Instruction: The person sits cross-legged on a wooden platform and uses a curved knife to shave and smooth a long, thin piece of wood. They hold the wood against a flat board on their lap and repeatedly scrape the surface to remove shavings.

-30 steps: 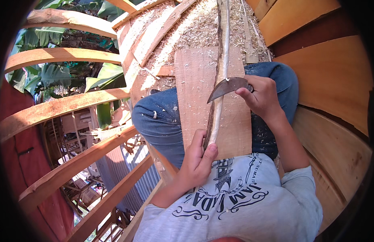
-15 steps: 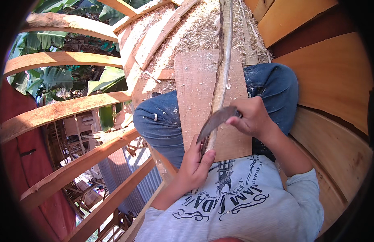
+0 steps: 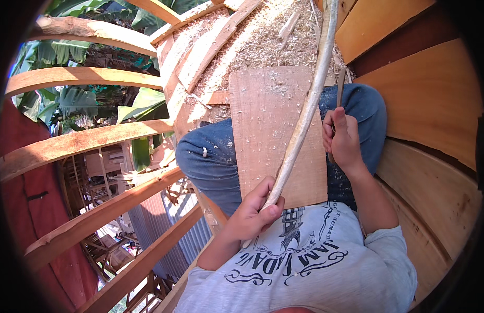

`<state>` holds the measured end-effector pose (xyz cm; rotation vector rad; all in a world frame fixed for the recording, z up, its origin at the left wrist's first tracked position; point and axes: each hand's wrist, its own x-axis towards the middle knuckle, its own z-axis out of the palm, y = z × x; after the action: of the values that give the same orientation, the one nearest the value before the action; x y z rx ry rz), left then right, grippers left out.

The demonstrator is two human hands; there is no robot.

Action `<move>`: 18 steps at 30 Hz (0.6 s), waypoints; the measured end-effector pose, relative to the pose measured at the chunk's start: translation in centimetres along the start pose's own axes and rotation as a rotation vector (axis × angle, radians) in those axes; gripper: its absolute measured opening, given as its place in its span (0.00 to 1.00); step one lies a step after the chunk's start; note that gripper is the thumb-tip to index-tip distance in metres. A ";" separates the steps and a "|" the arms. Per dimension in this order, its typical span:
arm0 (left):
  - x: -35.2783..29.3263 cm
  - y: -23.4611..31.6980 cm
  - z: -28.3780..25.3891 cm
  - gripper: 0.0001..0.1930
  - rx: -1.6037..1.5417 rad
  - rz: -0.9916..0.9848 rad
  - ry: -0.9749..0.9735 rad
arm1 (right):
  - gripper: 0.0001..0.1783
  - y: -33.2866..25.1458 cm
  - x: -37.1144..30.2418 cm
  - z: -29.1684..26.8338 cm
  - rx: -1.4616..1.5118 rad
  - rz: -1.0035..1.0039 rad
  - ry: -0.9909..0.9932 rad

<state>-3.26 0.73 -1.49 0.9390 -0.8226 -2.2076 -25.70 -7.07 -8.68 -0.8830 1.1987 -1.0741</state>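
Observation:
My left hand [image 3: 255,208] is closed around the near end of a long, pale wooden stick [image 3: 306,117] with strips of dark bark along it. The stick slants up and away to the right, past the top of the picture. To its right, my right hand [image 3: 342,136] grips a knife [image 3: 340,88] whose blade points away from me, seen nearly edge-on and apart from the stick. Most of its handle is hidden in my fingers. Under the stick a flat wooden board [image 3: 276,130] rests across my lap between my knees.
Wood shavings [image 3: 252,47] cover the floor ahead, with loose wood pieces [image 3: 289,26] on them. Wooden rails [image 3: 85,143] run along the left, with banana leaves and corrugated sheets [image 3: 161,229] beyond. Curved wooden planks [image 3: 424,94] wall the right side.
The knife has come off the stick and moved right and away, its blade turning upward. The stick's far end has swung right and it seems rolled, showing more pale wood.

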 end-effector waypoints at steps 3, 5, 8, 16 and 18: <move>0.2 -0.5 -0.7 0.18 -0.135 0.066 -0.076 | 0.34 0.1 -0.3 0.5 0.041 -0.014 0.007; 0.1 -0.5 -1.3 0.19 -0.212 0.043 -0.114 | 0.34 0.1 -0.7 0.4 -0.108 -0.124 -0.059; 0.0 0.0 -1.5 0.16 -0.223 0.000 -0.064 | 0.33 -1.2 -1.1 1.3 -0.294 -0.289 -0.132; 0.0 0.8 -1.2 0.14 -0.044 -0.002 0.061 | 0.30 -2.5 -1.5 2.8 -0.672 -0.510 -0.198; 0.1 1.0 -0.6 0.14 0.032 -0.003 0.123 | 0.32 -3.5 -1.5 3.4 -0.796 -0.550 -0.183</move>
<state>-2.57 -0.14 -1.12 1.0800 -0.8023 -2.1211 -22.97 -6.66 -4.36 -1.9697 1.2674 -0.8927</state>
